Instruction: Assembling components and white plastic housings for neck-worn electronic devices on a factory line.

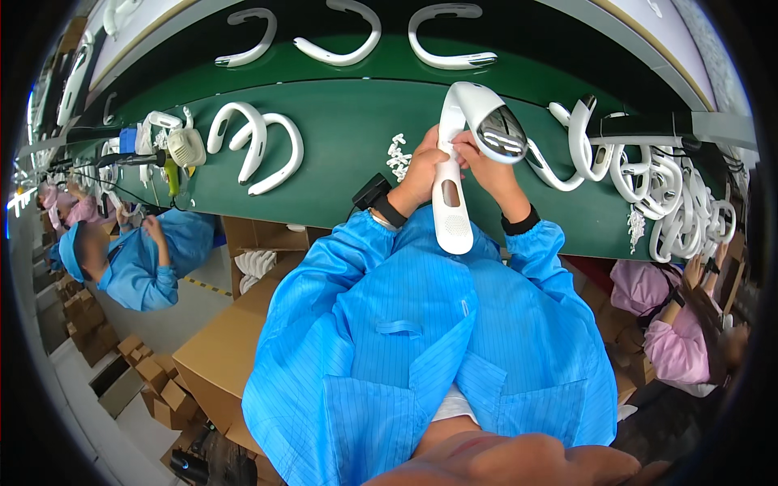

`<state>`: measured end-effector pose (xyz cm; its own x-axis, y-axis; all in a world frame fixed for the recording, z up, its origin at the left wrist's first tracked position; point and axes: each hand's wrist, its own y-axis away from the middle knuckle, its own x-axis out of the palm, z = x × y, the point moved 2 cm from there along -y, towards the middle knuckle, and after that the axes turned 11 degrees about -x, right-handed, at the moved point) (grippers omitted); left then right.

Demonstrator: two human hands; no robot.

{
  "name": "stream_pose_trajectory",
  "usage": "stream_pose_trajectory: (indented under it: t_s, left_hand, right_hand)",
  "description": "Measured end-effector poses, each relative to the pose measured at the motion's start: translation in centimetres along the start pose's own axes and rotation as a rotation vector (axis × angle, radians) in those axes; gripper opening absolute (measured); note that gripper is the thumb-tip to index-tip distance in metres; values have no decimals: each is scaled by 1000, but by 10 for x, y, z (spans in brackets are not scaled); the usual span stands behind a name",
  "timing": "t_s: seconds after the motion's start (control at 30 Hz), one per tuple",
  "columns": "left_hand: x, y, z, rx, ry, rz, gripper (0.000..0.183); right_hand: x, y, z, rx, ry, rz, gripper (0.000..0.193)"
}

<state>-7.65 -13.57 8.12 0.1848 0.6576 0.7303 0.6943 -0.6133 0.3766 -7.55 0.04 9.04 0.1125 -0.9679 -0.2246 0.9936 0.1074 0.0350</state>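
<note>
A white U-shaped neckband (451, 212), which looks like a neck fan, is held up in front of my chest above the table's near edge. One end has a perforated patch and an oval window; the other ends in a glossy dark, mirror-like face. My left hand (420, 172) wraps round one arm of it from the left. On the right, my right hand (491, 175) has its fingers pinched together against the band's inner side; whatever they hold is hidden. A small heap of white plastic pieces (397, 159) lies on the green table beside my left hand.
Two more neckbands (279, 158) lie left on the green table (348, 121); several stand along the back. A pile of neckbands (685, 198) fills the right end, near more small white pieces (636, 229). Co-workers sit left (142, 263) and right (681, 348). A cardboard box (223, 348) stands lower left.
</note>
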Motion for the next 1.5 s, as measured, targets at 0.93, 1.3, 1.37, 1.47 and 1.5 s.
stream_pose_trajectory:
  t_s: [0.93,1.3,1.37,1.47,1.5]
  left_hand:
    - [53,-48,30,205,-441,-16,29]
    - [247,-133,111,140,-694,294,27]
    - [286,-164,129,100,-723,393,36]
    - [296,-196,128,158,-726,338,42]
    - [281,-208,115,97,-769,328,35]
  right_hand:
    - [-64,66,-53,-134,-3,-107,50]
    - [-173,184,42,14,-819,-740,35]
    - [-207,187,13,-31,-771,-832,35]
    - [-285,182,15,-148,-602,-1011,32]
    - [-318,176,4,-233,-592,-1141,30]
